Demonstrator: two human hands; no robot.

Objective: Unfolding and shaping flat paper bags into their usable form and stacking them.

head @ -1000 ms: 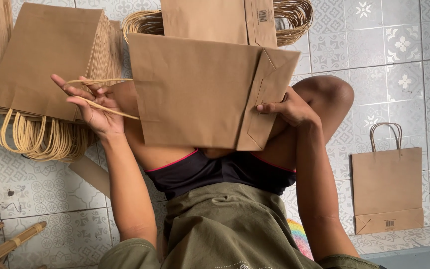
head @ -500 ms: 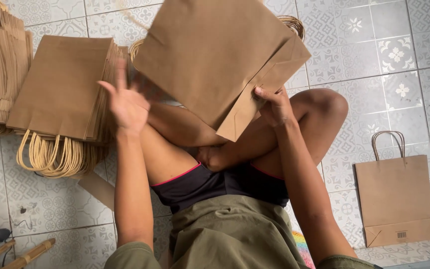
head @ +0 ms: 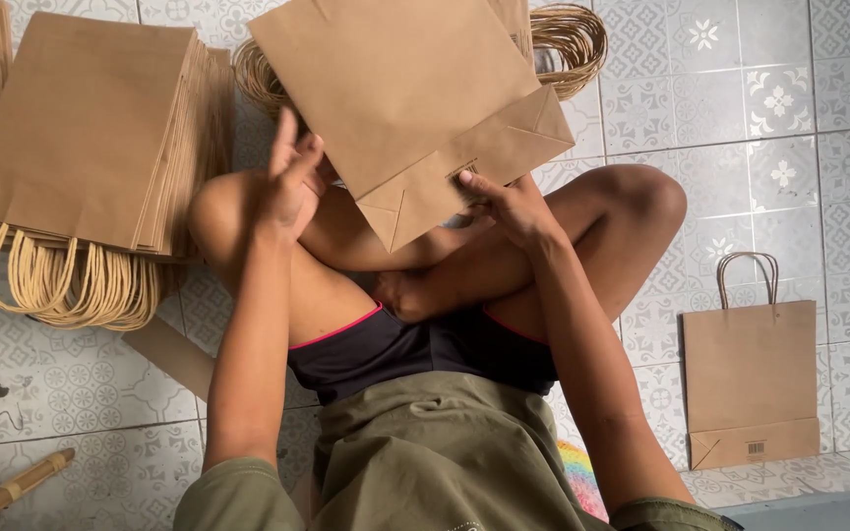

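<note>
Bag (head: 415, 98) sits flat over your knees, right hand (head: 514, 211) pinching its folded bottom; left hand (head: 287, 182) open, just beside that grip (fingers spread). Support the near corner before turning it.

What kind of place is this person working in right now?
Probably a home or small workshop floor used for hand-making bags: patterned grey-white floor tiles, a flat stack of brown paper bags with cord handles, and one finished brown paper bag lying apart to the right.
</note>
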